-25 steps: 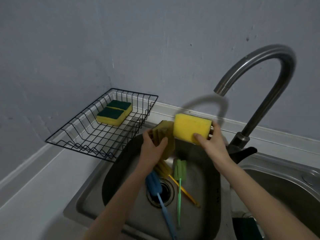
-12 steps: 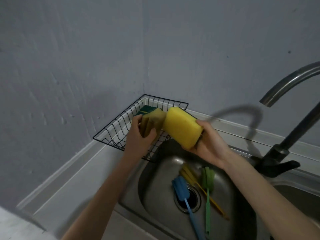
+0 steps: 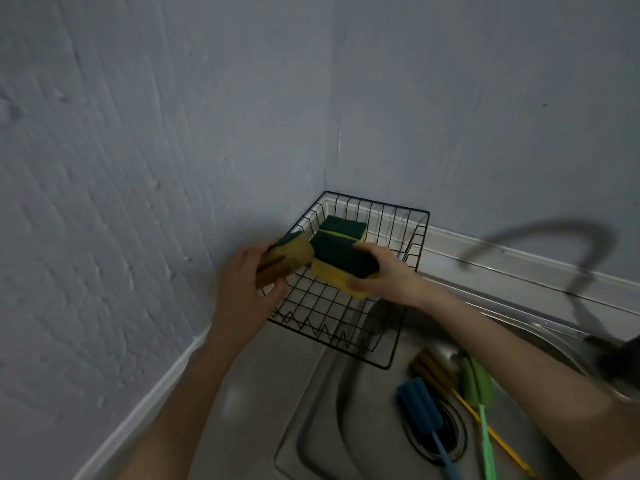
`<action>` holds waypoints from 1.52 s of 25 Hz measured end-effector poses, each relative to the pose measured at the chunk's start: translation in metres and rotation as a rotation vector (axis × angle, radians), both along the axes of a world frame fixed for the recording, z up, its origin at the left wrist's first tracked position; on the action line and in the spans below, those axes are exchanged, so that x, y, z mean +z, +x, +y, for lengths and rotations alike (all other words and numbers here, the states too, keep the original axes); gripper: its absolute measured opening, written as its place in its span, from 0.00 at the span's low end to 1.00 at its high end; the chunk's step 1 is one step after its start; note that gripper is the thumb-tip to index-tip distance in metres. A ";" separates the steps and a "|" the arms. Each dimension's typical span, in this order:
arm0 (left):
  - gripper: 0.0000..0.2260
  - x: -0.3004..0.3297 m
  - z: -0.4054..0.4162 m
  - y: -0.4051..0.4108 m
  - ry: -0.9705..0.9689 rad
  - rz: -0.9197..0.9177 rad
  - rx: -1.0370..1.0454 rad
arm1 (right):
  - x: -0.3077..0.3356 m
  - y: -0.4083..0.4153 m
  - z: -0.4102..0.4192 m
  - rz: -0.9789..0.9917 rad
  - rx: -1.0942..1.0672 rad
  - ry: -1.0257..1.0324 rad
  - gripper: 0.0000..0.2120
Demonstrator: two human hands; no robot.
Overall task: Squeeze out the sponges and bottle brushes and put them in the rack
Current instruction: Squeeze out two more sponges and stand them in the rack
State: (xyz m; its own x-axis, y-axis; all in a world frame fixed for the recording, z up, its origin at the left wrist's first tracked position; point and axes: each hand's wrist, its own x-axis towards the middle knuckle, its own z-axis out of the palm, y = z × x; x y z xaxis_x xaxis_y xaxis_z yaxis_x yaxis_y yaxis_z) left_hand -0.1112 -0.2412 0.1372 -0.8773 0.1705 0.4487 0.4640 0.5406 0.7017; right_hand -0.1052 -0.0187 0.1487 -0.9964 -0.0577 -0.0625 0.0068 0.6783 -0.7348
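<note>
A black wire rack (image 3: 388, 355) stands in the corner by the wall, overhanging the sink. One yellow sponge with a green pad (image 3: 343, 226) lies at its far end. My right hand (image 3: 384, 275) grips a second yellow and green sponge (image 3: 341, 263) just above the rack, pad side up. My left hand (image 3: 242, 289) holds a squashed yellow sponge (image 3: 287, 259) over the rack's left edge. Three bottle brushes lie in the sink: a blue one (image 3: 420, 414), a green one (image 3: 479, 393) and a yellow one (image 3: 433, 372).
The steel sink (image 3: 311, 424) has a round drain (image 3: 446, 434) under the brushes. The dark tap base (image 3: 620, 358) sits at the right edge, its shadow on the wall. A grey counter strip (image 3: 194, 410) runs along the left wall.
Both hands carried their sponges from above the sink leftward to the rack. The right-hand sponge is turned over, green pad up. The view swung left, so the tap left the frame.
</note>
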 end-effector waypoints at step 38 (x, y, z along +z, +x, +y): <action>0.21 -0.044 0.005 -0.035 -0.328 -0.106 -0.247 | -0.028 -0.024 -0.029 -0.488 -0.158 -0.538 0.23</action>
